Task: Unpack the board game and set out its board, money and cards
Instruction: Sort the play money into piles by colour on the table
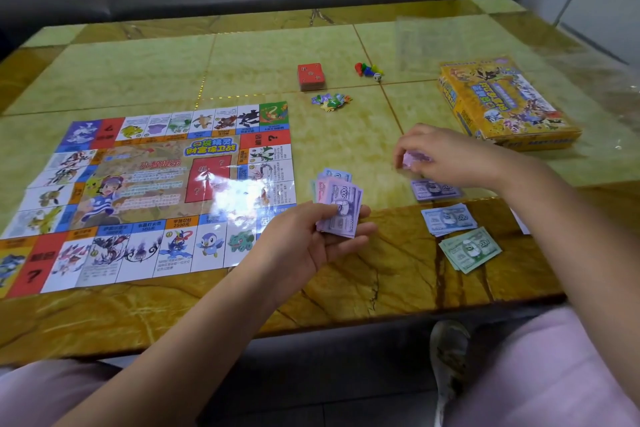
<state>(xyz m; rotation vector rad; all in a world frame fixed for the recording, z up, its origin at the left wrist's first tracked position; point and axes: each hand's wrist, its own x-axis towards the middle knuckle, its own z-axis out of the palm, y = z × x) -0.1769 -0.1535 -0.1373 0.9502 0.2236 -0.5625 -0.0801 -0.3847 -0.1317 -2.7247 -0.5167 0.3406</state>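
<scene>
The paper game board (149, 191) lies unfolded flat on the left of the table. My left hand (308, 239) holds a fanned stack of play money (341, 204), purple notes on top. My right hand (446, 158) pinches a purple note (414, 160) above a purple money pile (434, 190). Nearer the table's front edge lie a blue money pile (448, 218) and a green money pile (471, 250). A red card deck (311, 76) sits past the board. The yellow game box (502, 104) lies at the right.
Coloured pawns and a white die (369, 71) sit beside the red deck, with small card tokens (330, 101) in front. A clear plastic wrapper (450, 42) lies behind the box. The marble table's front edge (311, 326) is near my knees; a grey sofa stands behind.
</scene>
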